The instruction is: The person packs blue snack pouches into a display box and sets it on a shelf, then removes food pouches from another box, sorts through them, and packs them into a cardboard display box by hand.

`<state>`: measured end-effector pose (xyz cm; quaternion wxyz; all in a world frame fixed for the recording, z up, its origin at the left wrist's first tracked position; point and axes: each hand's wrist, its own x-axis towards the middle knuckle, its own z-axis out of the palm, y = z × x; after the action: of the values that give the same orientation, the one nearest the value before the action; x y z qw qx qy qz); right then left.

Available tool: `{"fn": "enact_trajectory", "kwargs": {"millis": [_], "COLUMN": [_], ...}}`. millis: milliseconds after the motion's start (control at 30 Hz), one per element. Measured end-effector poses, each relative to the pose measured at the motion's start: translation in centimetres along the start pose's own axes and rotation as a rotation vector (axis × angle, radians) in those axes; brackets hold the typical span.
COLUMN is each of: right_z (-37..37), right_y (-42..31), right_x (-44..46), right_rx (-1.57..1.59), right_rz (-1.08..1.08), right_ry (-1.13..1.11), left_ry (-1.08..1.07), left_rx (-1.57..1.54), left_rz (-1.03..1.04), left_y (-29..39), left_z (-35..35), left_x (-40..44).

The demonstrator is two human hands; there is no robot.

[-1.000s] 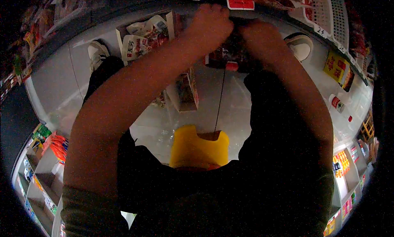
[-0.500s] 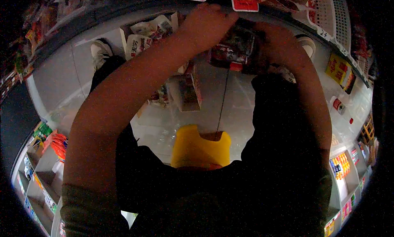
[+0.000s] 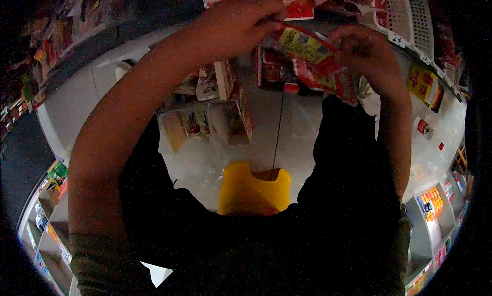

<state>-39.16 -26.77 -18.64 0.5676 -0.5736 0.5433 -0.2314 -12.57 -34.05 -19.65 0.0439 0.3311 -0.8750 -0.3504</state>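
Slick film on the held packet point(image 3: 313, 49), polished tile on the floor point(image 3: 302, 124), dull cloth all round.
The packet looks like thin, flexible plastic with a glossy face, its printed label point(image 3: 300, 41) smooth. The red packet point(image 3: 297, 5) above it has a similar shiny film. The tile is smooth enough to throw back soft highlights; the clear sheet point(image 3: 435, 169) lying there is thin, wrinkled plastic. The yellow stool point(image 3: 251, 194) looks like smooth moulded plastic with a mild sheen. The box point(image 3: 224, 80) is matt cardboard, the basket point(image 3: 420, 24) stiff perforated plastic. Trousers point(image 3: 344, 155) and sleeve point(image 3: 97, 256) are matt fabric.
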Motion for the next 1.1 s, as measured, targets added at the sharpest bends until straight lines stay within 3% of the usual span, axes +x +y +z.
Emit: {"fn": "enact_trajectory", "kwargs": {"millis": [100, 167, 300, 367, 467, 533, 600, 667, 700, 733, 800, 933, 1000, 1100], "right_z": [-0.2, 0.1, 1.4, 2.1, 2.4, 2.7, 3.0, 3.1, 2.7, 2.9, 3.5, 4.3, 4.9, 5.7], "right_y": [-0.4, -0.6, -1.0, -1.2, -0.7, -0.7, -1.4, -1.7, 0.4, 0.5, 0.5, 1.8, 1.9, 2.3], "right_x": [0.1, 0.2, 0.1, 0.4, 1.1, 1.7, 1.8, 1.6, 1.8, 1.8, 1.8, 2.3, 2.3, 2.4], "right_rx": [0.175, 0.426, 0.511, 0.567, 0.691, 0.762, 0.860, 0.976, 0.972, 0.974, 0.405, 0.123, -0.211, -0.456], "right_rz": [-0.030, -0.077, -0.043, -0.038, 0.002, 0.068, 0.046, 0.132, 0.115, 0.117, 0.133, 0.036, -0.104, -0.013], "right_ry": [-0.018, -0.027, 0.111, 0.149, 0.121, 0.248, 0.214, 0.202, 0.063, 0.066, 0.017, -0.099, -0.058, -0.200], "left_ry": [-0.133, -0.195, -0.179, -0.178, -0.188, -0.105, 0.119, 0.196, 0.331, 0.467, 0.718, 0.830, 0.813, 0.743], "left_rx": [-0.182, -0.627, -0.761, -0.828, -0.857, -0.852, -0.742, -0.794, -0.887, -0.979, -0.922, -0.857, -0.656, -0.552], "left_rz": [-0.072, -0.190, -0.123, -0.281, -0.328, -0.398, -0.475, -0.435, -0.499, -0.563, -0.420, -0.333, -0.511, -0.700], "left_y": [0.4, 0.7, 0.7, 2.0, 1.5, 1.4, 0.5, -1.5, -2.9, -4.1, -6.3, -12.0, -13.9, -14.4], "left_z": [-1.5, -1.8, -0.7, -0.5, -0.7, -0.7, -1.3, -2.1, -2.4, -3.0, -4.1, -4.7, -4.5, -4.2], "left_x": [-1.4, -2.8, -4.3, -4.5, -3.5, -3.3, -3.1, -2.9, -2.8, -2.6, -2.3, -3.0, -3.3, -3.4]}}
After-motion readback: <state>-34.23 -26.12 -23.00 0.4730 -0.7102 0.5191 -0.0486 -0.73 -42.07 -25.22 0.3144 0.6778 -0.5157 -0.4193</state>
